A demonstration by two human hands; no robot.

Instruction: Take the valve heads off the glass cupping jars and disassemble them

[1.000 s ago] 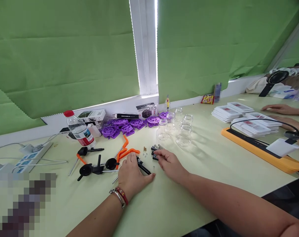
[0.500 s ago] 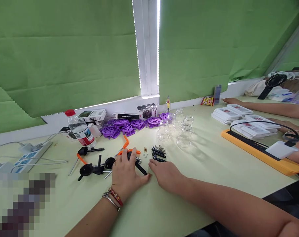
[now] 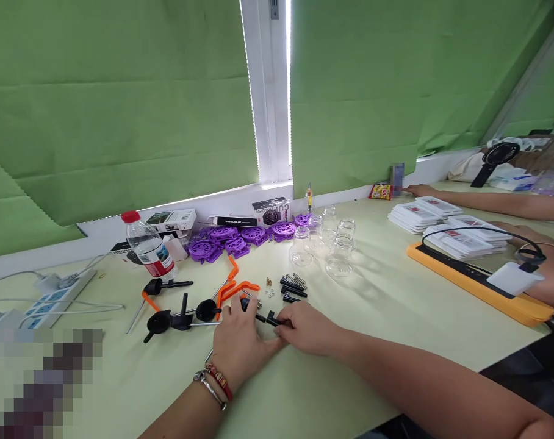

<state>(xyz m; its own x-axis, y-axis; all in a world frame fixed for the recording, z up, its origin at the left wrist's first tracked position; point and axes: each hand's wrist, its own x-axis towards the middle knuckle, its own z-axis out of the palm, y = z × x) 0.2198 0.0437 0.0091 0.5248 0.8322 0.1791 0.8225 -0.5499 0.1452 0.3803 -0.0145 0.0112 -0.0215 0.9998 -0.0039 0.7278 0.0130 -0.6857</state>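
My left hand lies curled over a black plastic part with a rod-like handle, its fingers partly hiding it. Close beside it, my right hand pinches a small black hooked piece, whose end lies near the tip of that handle. Just beyond my right hand are black tube-shaped pieces, metal springs and tiny brass fittings. To the left lie orange bent levers and black round-ended parts with metal rods.
Purple plastic wheel-like parts and boxes line the wall. Clear jars stand right of centre; a red-capped bottle stands left. Power strips, an orange bar and white card stacks lie sideways; another person's hand is far right.
My right hand has picked up a small black hooked piece from beside the tubes and brought it nearer, toward my left hand. My left hand stays over the black part; the view shifts slightly.
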